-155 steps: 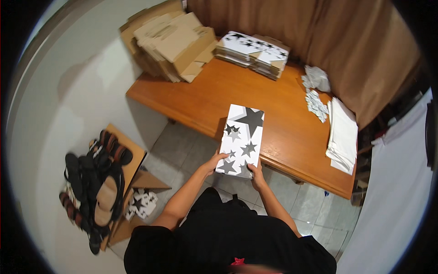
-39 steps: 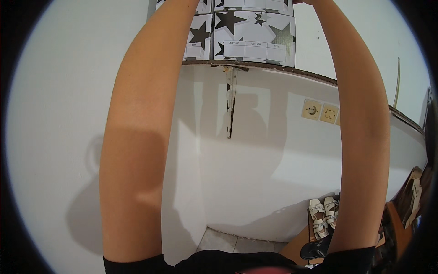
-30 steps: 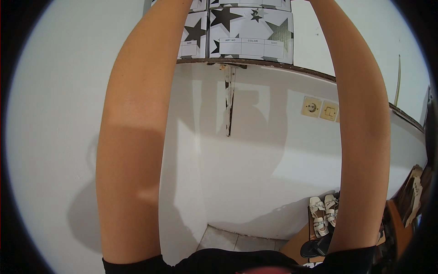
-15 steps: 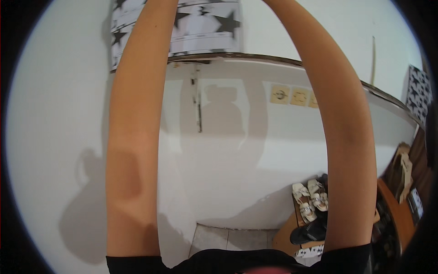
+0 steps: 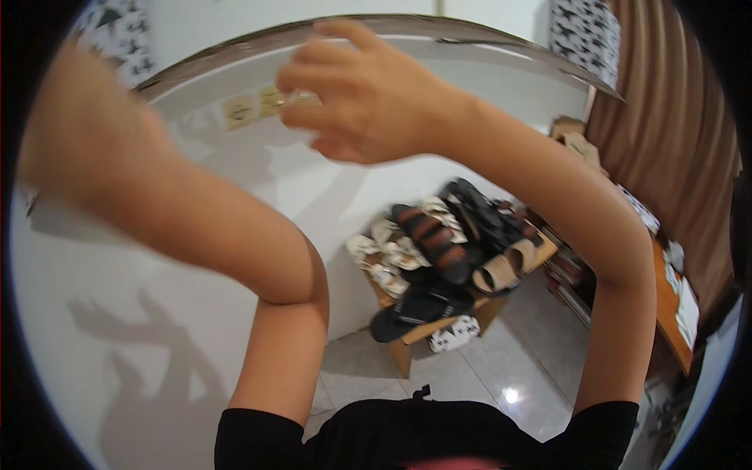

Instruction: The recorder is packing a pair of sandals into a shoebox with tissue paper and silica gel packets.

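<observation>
Both hands are raised: right hand loosely curled, empty; left hand's grip hidden.

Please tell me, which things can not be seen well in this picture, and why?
- Left hand: out of view in the head view; only the blurred left forearm shows, cut by the rim.
- Right hand: motion-blurred; whether its fingers hold anything cannot be told.
- Star-patterned boxes on the shelf: cut by the top edge.
- Pile of sandals: too small to count.

White wall, pale tiled floor, wooden shoe rack, brown curtain, high shelf.
</observation>
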